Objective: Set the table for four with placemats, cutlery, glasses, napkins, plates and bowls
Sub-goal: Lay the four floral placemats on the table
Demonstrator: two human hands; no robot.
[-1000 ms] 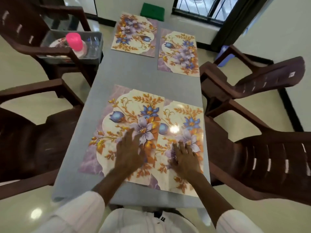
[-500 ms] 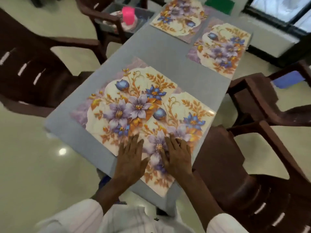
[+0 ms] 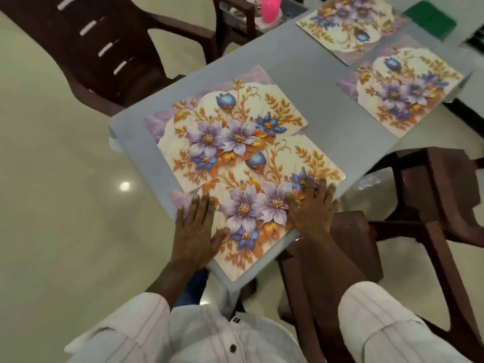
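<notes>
Two floral placemats lie at the near end of the grey table [image 3: 327, 74]. The nearer placemat [image 3: 262, 205] partly overlaps the one beyond it [image 3: 222, 127]. My left hand [image 3: 196, 231] lies flat with straight fingers on the nearer placemat's left edge. My right hand [image 3: 311, 208] presses flat on its right part, close to the table's edge. Two more floral placemats [image 3: 353, 24] [image 3: 403, 87] lie at the far end of the table. No cutlery, glasses, napkins, plates or bowls stand on the table.
Brown plastic chairs stand at the left [image 3: 110, 48] and the right [image 3: 432, 205] of the table. On a far chair sits a tray with a pink cup [image 3: 271, 7]. A green object [image 3: 429, 18] lies on the floor beyond the table.
My view has swung round the table's corner. Both hands have spread apart on the nearer placemat, the left toward its left edge and the right toward its right side.
</notes>
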